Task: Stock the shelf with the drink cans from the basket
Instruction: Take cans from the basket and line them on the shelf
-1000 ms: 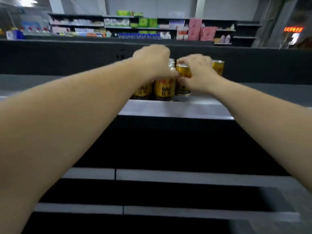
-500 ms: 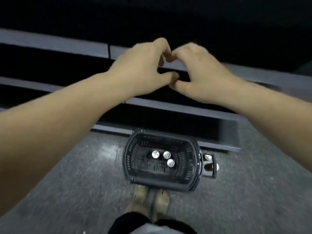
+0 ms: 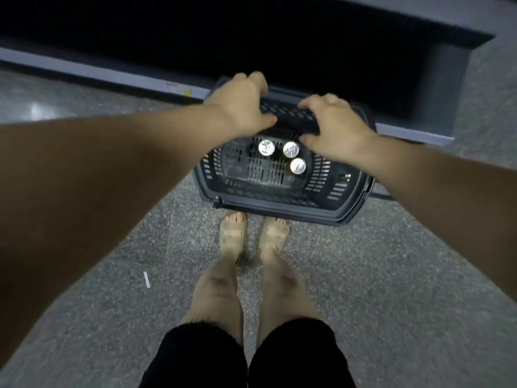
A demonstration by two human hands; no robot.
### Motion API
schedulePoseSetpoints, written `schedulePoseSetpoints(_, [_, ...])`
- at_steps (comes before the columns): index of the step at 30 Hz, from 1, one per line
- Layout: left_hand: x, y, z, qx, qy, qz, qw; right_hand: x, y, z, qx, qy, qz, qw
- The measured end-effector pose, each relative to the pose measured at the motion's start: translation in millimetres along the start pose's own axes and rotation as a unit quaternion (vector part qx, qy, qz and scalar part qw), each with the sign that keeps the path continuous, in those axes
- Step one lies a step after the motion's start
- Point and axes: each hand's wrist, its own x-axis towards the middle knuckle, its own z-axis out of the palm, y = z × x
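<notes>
Basket [image 3: 282, 189] — dark plastic, on the floor [image 3: 391, 275] before the bottom shelf [image 3: 279, 37]. Contents: three drink cans [image 3: 290, 149], upright, right of centre, silver tops only — no brand readable. Left hand [image 3: 241, 106] and right hand [image 3: 334, 126] above the far side, fingers spread, holding nothing.

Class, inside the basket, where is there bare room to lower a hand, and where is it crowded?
Free: the basket floor left of the three cans and along the near wall. Crowded: the far right part, where the cans cluster below the left hand and right hand.
</notes>
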Motion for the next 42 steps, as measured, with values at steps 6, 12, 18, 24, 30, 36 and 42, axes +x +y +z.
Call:
schedulePoseSetpoints(6, [53,-45,74,0.013,-0.016,-0.008,1.0,51,39,82,0.016,-0.021,0.053,0.998])
schedulePoseSetpoints(12, [102,-87,159,0.02,-0.05,-0.017,0.998,98,93,159,0.026,-0.021,0.113,0.993])
schedulePoseSetpoints(18, [170,-129,238,0.034,-0.069,-0.036,0.996,145,152,243,0.015,-0.072,0.185,0.98])
schedulePoseSetpoints(24, [230,-143,295,0.056,-0.078,-0.049,0.994,182,183,305,-0.01,-0.106,0.219,0.97])
schedulePoseSetpoints(30, [259,-147,329,0.057,-0.082,-0.015,0.995,207,191,333,-0.036,-0.091,0.215,0.972])
schedulePoseSetpoints(36, [270,-151,335,0.059,-0.022,0.005,0.998,212,199,329,-0.022,-0.052,0.2,0.978])
schedulePoseSetpoints(42, [220,-141,280,0.07,-0.045,0.007,0.996,168,184,259,0.019,-0.088,0.214,0.973])
